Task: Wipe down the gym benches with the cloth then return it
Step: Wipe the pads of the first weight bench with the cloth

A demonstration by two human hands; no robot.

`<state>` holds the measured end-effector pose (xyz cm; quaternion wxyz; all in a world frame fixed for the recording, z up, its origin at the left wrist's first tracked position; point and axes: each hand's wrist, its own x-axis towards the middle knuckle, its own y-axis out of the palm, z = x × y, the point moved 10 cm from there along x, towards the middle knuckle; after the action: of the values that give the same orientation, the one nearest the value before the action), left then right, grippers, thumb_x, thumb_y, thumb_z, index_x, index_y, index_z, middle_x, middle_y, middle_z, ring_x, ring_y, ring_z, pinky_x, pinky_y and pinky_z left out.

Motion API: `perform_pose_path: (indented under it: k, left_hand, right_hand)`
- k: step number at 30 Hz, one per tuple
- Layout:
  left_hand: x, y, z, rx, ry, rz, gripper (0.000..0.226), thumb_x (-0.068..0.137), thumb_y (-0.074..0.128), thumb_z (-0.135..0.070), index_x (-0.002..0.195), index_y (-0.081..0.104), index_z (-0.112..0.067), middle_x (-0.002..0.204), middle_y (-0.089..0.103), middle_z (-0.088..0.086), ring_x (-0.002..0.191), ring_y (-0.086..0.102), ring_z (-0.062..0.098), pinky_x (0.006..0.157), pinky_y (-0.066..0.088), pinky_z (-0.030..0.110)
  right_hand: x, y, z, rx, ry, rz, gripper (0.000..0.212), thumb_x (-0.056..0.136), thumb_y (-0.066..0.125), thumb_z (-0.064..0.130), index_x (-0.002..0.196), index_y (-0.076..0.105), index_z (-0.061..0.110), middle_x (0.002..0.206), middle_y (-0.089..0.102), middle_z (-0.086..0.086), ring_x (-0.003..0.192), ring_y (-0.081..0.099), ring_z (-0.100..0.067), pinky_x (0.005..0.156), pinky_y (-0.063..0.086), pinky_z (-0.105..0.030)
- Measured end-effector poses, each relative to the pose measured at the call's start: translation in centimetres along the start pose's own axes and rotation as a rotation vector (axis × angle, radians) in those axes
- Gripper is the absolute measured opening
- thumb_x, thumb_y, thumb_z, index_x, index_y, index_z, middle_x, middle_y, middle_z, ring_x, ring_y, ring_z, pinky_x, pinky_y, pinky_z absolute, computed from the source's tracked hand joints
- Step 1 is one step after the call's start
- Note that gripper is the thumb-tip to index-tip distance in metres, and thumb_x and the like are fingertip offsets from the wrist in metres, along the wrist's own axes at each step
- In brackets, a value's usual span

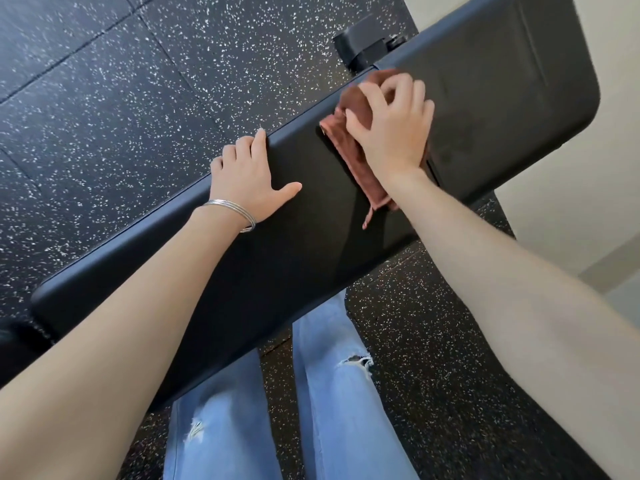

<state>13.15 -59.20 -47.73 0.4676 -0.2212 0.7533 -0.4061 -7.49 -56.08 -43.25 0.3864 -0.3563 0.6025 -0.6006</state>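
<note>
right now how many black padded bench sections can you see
2. A long black pad lies under the left hand; a shorter black pad sits upper right, past the brown cloth that the right hand grips. Others may be hidden.

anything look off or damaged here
Nothing serious. The bench looks intact, with faint smudges on the section past the cloth. The right hand grips the bunched cloth on it; the left hand rests on its far edge. The jeans are ripped at the knees.
</note>
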Motion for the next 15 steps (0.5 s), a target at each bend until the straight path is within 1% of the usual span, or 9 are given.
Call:
perform_pose_path:
  k: [3,5,7,9,11,15]
  left_hand:
    - [0.7,-0.2,-1.5,0.006,0.013,-0.021,0.093,0.081,0.052,-0.062,0.148,0.014,-0.008,0.146,0.031,0.015,0.13,0.032,0.039,0.106,0.026,0.052]
    - [1.3,-0.5,-2.4,0.0,0.012,-0.033,0.091,0.083,0.05,-0.06,0.147,0.015,-0.007,0.146,0.03,0.016,0.13,0.032,0.039,0.106,0.026,0.052]
    - [1.8,-0.5,-3.3,-0.004,0.004,-0.032,0.09,0.084,0.049,-0.06,0.147,0.015,-0.006,0.147,0.029,0.017,0.131,0.031,0.039,0.106,0.026,0.052]
    - [2.3,-0.6,-4.0,0.007,0.002,-0.032,0.089,0.084,0.048,-0.06,0.147,0.015,-0.006,0.148,0.029,0.018,0.132,0.031,0.039,0.106,0.026,0.052]
    - [2.7,-0.6,-4.6,0.009,-0.001,-0.032,0.089,0.084,0.049,-0.06,0.147,0.015,-0.006,0.147,0.029,0.018,0.132,0.031,0.039,0.106,0.026,0.052]
    - [3.2,-0.6,-5.1,0.009,-0.018,-0.044,0.089,0.084,0.049,-0.06,0.147,0.016,-0.007,0.146,0.03,0.018,0.13,0.031,0.04,0.105,0.026,0.053]
  right_hand:
    - [2.6,0.3,0.4,-0.005,-0.053,0.036,0.041,0.088,0.036,0.052,0.115,0.055,0.028,0.111,0.052,-0.005,0.105,0.047,-0.025,0.08,0.035,-0.034]
    - [2.3,0.3,0.1,0.014,-0.063,0.029,0.04,0.088,0.037,0.052,0.115,0.056,0.029,0.11,0.053,-0.004,0.103,0.048,-0.025,0.079,0.037,-0.034]
    - [0.1,0.0,-0.9,0.037,-0.08,-0.005,0.038,0.088,0.041,0.049,0.113,0.059,0.027,0.106,0.056,-0.006,0.096,0.051,-0.027,0.074,0.041,-0.036]
    - [-3.1,-0.7,-3.0,0.065,-0.09,-0.073,0.03,0.085,0.051,0.044,0.105,0.064,0.024,0.098,0.06,-0.007,0.085,0.054,-0.029,0.066,0.042,-0.038]
    - [-7.0,-1.1,-5.7,0.09,-0.088,-0.114,0.024,0.082,0.059,0.039,0.099,0.067,0.023,0.093,0.061,-0.007,0.078,0.055,-0.03,0.061,0.042,-0.037]
    - [-13.0,-0.3,-9.8,0.16,-0.037,-0.084,0.022,0.081,0.064,0.034,0.099,0.07,0.022,0.093,0.062,-0.009,0.076,0.053,-0.033,0.061,0.045,-0.041]
